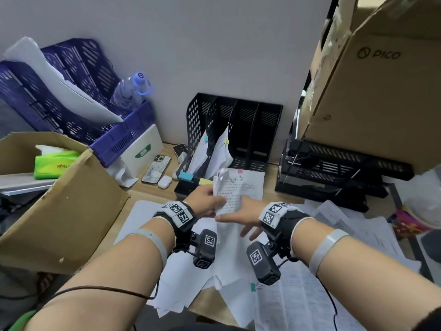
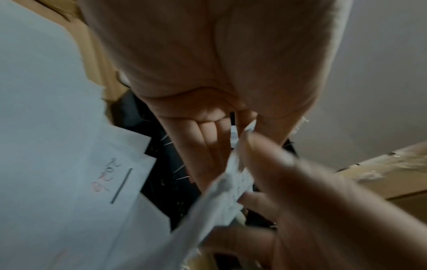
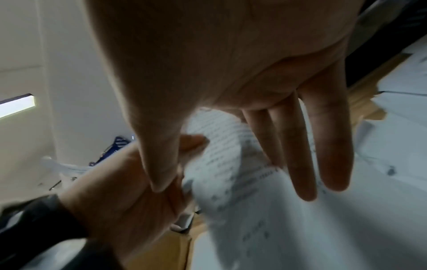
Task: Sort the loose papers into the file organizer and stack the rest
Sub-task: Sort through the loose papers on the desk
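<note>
At frame centre, your left hand (image 1: 206, 199) pinches a thin, printed white paper sheet (image 1: 229, 197) by its left edge, before the black mesh file organizer (image 1: 238, 130); your right hand (image 1: 241, 217) lies flat-fingered beneath it, gripping nothing. It looks light, floppy; support both edges

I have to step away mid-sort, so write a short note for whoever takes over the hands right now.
Left hand: grips the printed sheet, held up in front of the black file organizer.
Right hand: open, fingers straight beside the sheet's lower part.
Done: two clipped bundles stand in the organizer's two left slots; the two right slots look empty.
A bundle with a pink clip lies on the desk in front of the organizer.
Left: file the held sheet, then sort the loose papers spread over the desk and stack the rest.
</note>
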A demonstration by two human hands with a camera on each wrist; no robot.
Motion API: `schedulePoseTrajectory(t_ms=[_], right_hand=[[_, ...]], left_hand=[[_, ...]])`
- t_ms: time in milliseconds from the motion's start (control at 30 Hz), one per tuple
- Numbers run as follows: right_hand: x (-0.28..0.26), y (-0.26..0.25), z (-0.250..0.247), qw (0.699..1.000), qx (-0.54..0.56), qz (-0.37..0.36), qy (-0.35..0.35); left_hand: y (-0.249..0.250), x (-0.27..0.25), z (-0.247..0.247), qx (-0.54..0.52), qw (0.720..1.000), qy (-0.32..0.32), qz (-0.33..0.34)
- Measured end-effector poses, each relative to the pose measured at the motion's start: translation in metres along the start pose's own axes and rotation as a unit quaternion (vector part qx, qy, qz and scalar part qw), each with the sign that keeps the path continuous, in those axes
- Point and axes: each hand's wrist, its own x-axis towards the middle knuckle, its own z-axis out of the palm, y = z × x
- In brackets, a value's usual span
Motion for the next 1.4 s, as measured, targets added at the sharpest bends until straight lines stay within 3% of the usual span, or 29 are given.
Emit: schedulePoseTrajectory(t_ms=[133, 233, 333, 567, 767, 933, 1100, 1300, 1400], right_hand=[[0.023, -0.021, -0.003, 0.990, 0.026, -0.009, 0.135], [0.026, -0.033, -0.021, 0.982, -0.021, -0.004, 0.186], [0.021, -0.041, -0.043, 0.967, -0.074, 0.002, 0.243], [0.009, -0.060, -0.083, 0.938, -0.011, -0.041, 0.344], [0.022, -0.076, -0.099, 0.917, 0.039, -0.055, 0.394], [0.047, -0.078, -0.101, 0.891, 0.082, -0.001, 0.446], [0.075, -0.079, -0.094, 0.905, 0.133, 0.019, 0.404], [0.080, -0.090, -0.104, 0.906, 0.206, 0.022, 0.368], [0.076, -0.098, -0.114, 0.882, 0.258, 0.003, 0.396]], left_hand=[[0.033, 0.005, -0.002, 0.023, 0.996, -0.012, 0.084], [0.048, 0.009, -0.005, 0.015, 0.986, -0.046, 0.161], [0.057, 0.015, -0.010, 0.017, 0.979, -0.058, 0.193], [0.041, 0.060, -0.025, 0.100, 0.981, 0.059, 0.157], [0.025, 0.085, -0.028, 0.167, 0.982, 0.012, 0.092], [0.021, 0.092, -0.027, 0.062, 0.995, -0.064, 0.045], [0.024, 0.101, -0.020, 0.011, 0.990, -0.127, 0.055], [0.027, 0.121, -0.020, 0.164, 0.976, 0.021, 0.140], [0.025, 0.127, -0.022, 0.199, 0.966, 0.061, 0.151]])
